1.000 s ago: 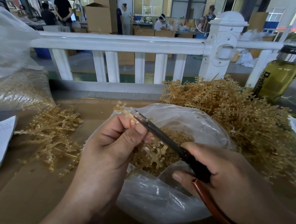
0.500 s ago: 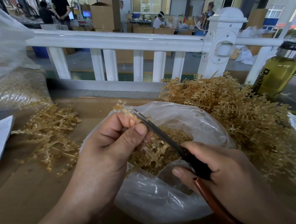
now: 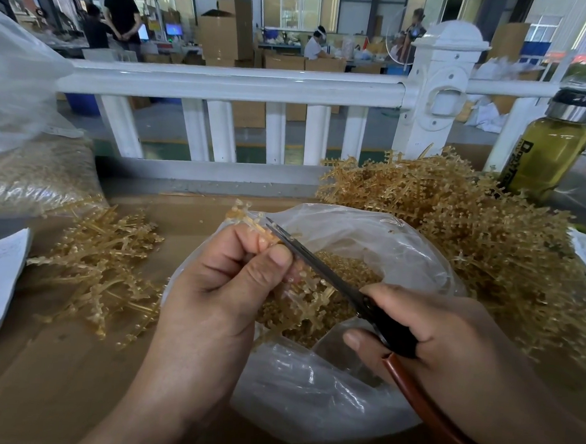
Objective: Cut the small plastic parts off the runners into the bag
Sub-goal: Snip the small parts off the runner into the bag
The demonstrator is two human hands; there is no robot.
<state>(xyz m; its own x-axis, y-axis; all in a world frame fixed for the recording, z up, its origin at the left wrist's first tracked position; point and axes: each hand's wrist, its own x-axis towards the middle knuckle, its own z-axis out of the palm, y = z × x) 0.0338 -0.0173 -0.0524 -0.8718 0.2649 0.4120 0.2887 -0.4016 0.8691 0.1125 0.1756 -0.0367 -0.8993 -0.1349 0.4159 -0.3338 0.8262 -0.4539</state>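
One runner [image 3: 309, 300], pinched in the left hand [image 3: 218, 296], is best snipped flush over the bag [image 3: 311, 398] with scissors [image 3: 319, 269] gripped by the right hand [image 3: 449, 341].

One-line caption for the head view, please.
Left hand pinches a runner over the open bag; right hand holds scissors against it.

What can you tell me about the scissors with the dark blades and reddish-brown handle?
The scissors have slim dark metal blades, a black body at the pivot and a reddish-brown handle that looks plastic-coated. The right hand grips them round the handle. They slant from lower right up to upper left above the open clear plastic bag. The blades look almost closed, tips against the tan plastic runner pinched by the left hand.
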